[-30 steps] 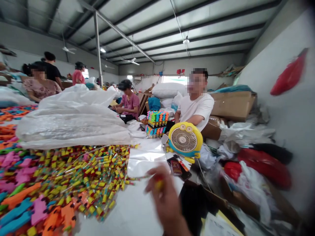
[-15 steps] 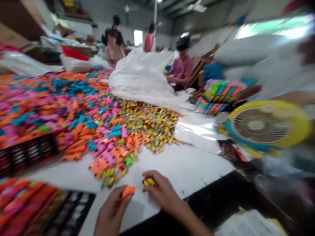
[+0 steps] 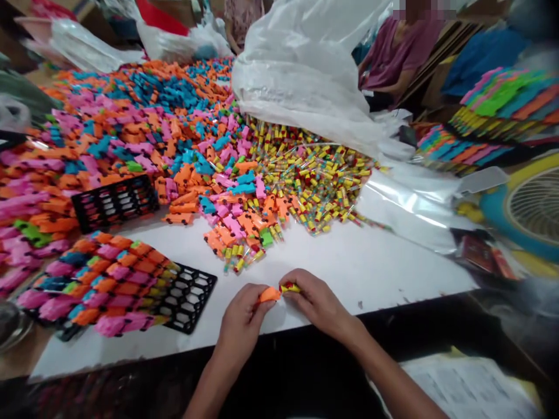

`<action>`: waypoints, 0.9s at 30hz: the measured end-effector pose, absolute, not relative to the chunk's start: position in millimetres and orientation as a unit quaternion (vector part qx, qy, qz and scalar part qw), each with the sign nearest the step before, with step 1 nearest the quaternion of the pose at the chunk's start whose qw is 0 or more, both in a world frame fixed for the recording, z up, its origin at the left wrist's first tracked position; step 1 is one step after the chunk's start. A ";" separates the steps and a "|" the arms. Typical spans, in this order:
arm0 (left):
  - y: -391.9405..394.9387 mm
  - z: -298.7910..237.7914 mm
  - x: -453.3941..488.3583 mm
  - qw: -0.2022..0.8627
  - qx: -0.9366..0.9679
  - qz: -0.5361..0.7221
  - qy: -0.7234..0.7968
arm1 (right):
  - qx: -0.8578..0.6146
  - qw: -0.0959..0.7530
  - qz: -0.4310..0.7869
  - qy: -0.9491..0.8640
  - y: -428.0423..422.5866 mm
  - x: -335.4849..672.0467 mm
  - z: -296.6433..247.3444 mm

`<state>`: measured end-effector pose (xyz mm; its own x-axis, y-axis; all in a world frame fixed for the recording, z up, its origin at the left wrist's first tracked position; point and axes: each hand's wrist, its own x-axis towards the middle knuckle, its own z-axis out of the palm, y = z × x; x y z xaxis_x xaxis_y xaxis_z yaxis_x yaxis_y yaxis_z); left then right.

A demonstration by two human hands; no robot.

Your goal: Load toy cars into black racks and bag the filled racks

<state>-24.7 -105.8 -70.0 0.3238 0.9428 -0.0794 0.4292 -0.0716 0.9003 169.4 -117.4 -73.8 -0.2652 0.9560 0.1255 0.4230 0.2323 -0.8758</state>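
At the lower centre of the frame, the left hand point(image 3: 242, 317) is gripping an orange toy piece point(image 3: 269, 294) between thumb and fingers. Just beside it, the right hand point(image 3: 317, 299) is pinching something yellow and red point(image 3: 290, 287); whether it is one piece or several cannot be told. Both hands are working above the near edge of a white tabletop point(image 3: 349, 262). At the lower left, a black tray point(image 3: 201, 304) is holding rows of colourful toys point(image 3: 117, 273). A heap of toy cars point(image 3: 109, 139) is filling the upper left, and yellow tubes point(image 3: 314, 180) are lying heaped at the upper centre, below a white plastic sack point(image 3: 301, 75). A yellow-and-blue fan point(image 3: 502, 201) is standing at the right edge.
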 end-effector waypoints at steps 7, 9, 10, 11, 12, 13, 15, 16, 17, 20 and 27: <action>-104.5 -72.9 -30.2 0.438 0.701 0.258 0.501 | -0.486 0.325 0.365 -0.724 -122.1 173.6 -77.9; -104.0 -73.0 -30.8 0.439 0.713 0.243 0.490 | -0.518 0.340 0.369 -0.693 -122.2 176.2 -79.5; -103.8 -73.1 -30.6 0.438 0.715 0.240 0.489 | -0.530 0.344 0.374 -0.678 -122.0 177.1 -80.0; -103.6 -73.3 -30.2 0.437 0.716 0.239 0.489 | -0.536 0.346 0.381 -0.669 -121.5 177.4 -80.3; -103.5 -73.5 -29.8 0.435 0.716 0.238 0.490 | -0.534 0.346 0.386 -0.668 -121.1 177.1 -80.5; -103.3 -73.9 -29.3 0.433 0.717 0.239 0.492 | -0.527 0.345 0.390 -0.671 -120.7 176.3 -80.6; -103.1 -74.8 -28.8 0.428 0.718 0.239 0.494 | -0.510 0.345 0.395 -0.682 -120.2 173.8 -80.8; -103.0 -75.2 -28.7 0.426 0.719 0.240 0.494 | -0.503 0.345 0.395 -0.687 -120.2 172.5 -81.0; -103.1 -75.7 -28.6 0.424 0.722 0.239 0.493 | -0.499 0.345 0.393 -0.692 -120.3 171.6 -81.2; -104.0 -76.2 -27.7 0.414 0.730 0.229 0.494 | -0.487 0.335 0.366 -0.719 -121.1 171.2 -82.1; -102.5 -72.2 -20.6 0.399 0.729 0.204 0.518 | -0.442 0.340 0.305 -0.772 -121.4 173.9 -88.6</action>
